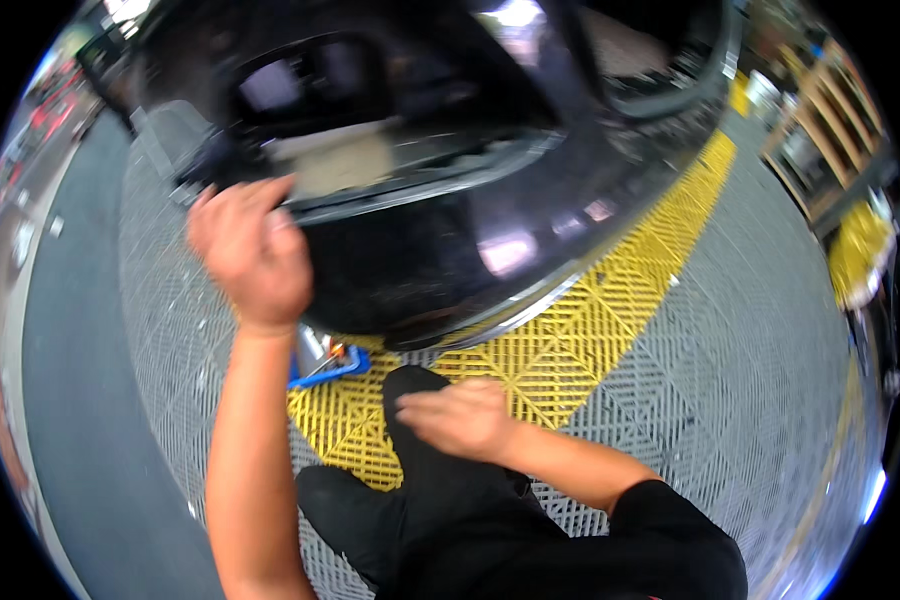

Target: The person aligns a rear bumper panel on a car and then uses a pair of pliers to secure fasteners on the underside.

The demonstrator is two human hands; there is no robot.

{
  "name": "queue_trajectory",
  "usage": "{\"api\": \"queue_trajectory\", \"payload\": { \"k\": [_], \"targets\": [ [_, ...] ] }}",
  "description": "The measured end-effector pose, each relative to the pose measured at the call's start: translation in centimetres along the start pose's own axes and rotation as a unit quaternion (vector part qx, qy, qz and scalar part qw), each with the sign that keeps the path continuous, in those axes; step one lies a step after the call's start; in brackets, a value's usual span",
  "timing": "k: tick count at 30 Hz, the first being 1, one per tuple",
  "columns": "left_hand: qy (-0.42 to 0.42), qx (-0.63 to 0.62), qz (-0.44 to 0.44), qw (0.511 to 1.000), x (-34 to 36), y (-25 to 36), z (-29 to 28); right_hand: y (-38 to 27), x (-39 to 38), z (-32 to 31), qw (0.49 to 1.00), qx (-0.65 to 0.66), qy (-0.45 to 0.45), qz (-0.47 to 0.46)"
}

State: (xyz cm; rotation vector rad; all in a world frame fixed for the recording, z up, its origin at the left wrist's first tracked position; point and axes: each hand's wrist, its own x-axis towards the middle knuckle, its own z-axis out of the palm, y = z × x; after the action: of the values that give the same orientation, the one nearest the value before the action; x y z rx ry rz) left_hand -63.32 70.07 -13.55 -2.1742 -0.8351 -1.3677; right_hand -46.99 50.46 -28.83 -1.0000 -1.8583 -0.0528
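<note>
A glossy black car body [440,260] fills the upper middle, with dark openings and a pale piece [340,160] inside the nearer one. My left hand [250,245] is at the left edge of that opening, fingers bent and slightly apart; it is blurred, and whether it touches the edge is unclear. Nothing shows in it. A grey translucent piece [170,145] sits just beyond it. My right hand [455,420] is over my black-clad leg, fingers loosely extended, with nothing visible in it.
A blue tray [320,375] with small tools sits on the yellow and grey grid floor [620,380] under the car's edge. At right stand a wooden rack [825,125] and a yellow bundle [860,255]. A dark grey strip [80,380] runs along the left.
</note>
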Motion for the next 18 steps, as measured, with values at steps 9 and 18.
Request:
{"api": "queue_trajectory", "payload": {
  "k": [9, 18],
  "targets": [
    [0.038, -0.015, -0.034, 0.999, -0.3, -0.4, -1.2, 2.0, 20.0, -10.0, 0.988, -0.041, 0.098, -0.114],
    [0.072, 0.002, -0.056, 0.996, 0.3, 0.4, -0.5, 4.9, 30.8, 0.5, 0.983, -0.104, 0.021, -0.152]
  ]
}}
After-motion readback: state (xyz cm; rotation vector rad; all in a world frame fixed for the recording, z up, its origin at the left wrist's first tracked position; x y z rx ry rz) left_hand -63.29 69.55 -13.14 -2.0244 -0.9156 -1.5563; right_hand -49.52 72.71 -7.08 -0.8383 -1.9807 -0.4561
